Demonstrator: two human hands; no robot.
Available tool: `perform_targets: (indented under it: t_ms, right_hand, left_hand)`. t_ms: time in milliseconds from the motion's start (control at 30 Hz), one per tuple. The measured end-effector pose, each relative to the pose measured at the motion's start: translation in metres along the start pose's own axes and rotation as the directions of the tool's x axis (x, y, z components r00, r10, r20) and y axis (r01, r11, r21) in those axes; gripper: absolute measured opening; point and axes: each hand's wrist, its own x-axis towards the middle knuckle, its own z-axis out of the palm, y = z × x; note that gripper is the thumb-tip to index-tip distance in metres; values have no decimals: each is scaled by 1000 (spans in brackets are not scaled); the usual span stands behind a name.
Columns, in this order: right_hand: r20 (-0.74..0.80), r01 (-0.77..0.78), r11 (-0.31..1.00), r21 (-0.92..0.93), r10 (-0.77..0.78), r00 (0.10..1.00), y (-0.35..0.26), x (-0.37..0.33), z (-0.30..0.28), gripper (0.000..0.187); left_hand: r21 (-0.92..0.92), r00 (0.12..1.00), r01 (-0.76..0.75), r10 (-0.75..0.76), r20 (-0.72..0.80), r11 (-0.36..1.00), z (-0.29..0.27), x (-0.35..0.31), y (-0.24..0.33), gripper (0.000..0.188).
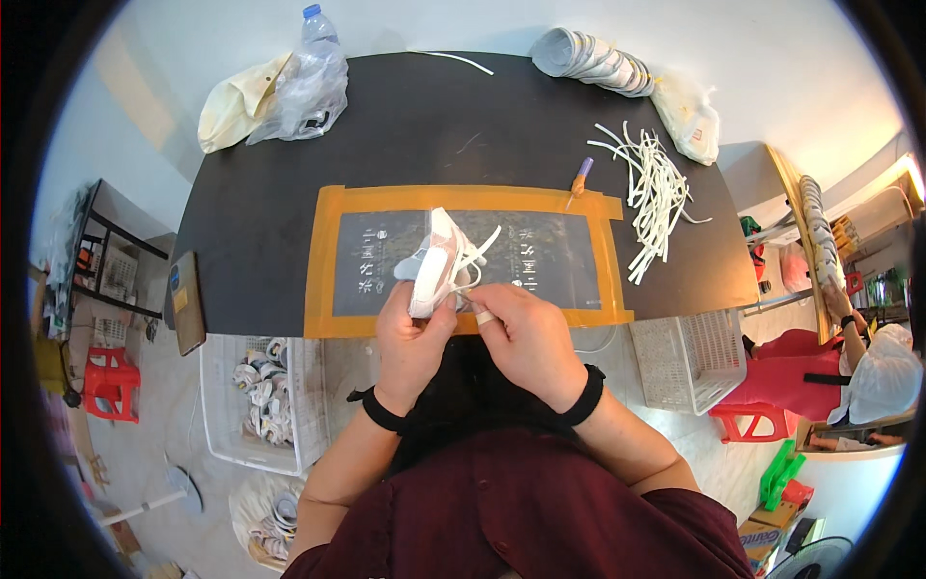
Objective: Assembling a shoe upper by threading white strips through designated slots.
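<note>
A small pale pink and white shoe (441,262) is held up on its side over the near part of the taped mat. My left hand (410,343) is closed around its lower end, the thumb pressed against it. The fingers of my right hand (526,333) are pinched together at the lacing, where a white shoelace (482,253) runs; one lace end sticks out loose toward the upper right. A light band wraps a finger of my right hand. My fingertips are partly hidden, so the exact grip on the lace is hard to see.
Orange tape (434,200) frames a clear sheet on the dark table (424,116). To its right lie an awl-like tool (581,180) and a heap of white laces (656,198). A crate of shoes (265,396) stands below left, a white basket (685,362) below right. Another person (801,372) works at right.
</note>
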Motion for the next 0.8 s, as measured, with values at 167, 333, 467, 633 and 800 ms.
perform_targets:
  t_ms: [167, 333, 467, 633, 800]
  right_hand:
    - [160, -15, 988, -156, 40, 986, -7, 9, -8, 16]
    - [230, 42, 968, -245, 16, 973, -11, 21, -5, 11]
    - [257, -21, 979, -203, 74, 963, -8, 34, -1, 14]
    - [244, -45, 987, -157, 82, 966, -10, 38, 2, 16]
    - [369, 151, 964, -219, -61, 927, -13, 49, 3, 14]
  left_hand:
    - [135, 999, -43, 40, 25, 990, -5, 2, -2, 17]
    - [320, 995, -102, 94, 41, 942, -11, 4, 0, 19]
    - [283, 997, -49, 63, -42, 958, -7, 6, 1, 18]
    - [217, 996, 56, -38, -84, 974, -11, 6, -3, 16]
    - [207, 997, 76, -69, -41, 975, -14, 8, -2, 14]
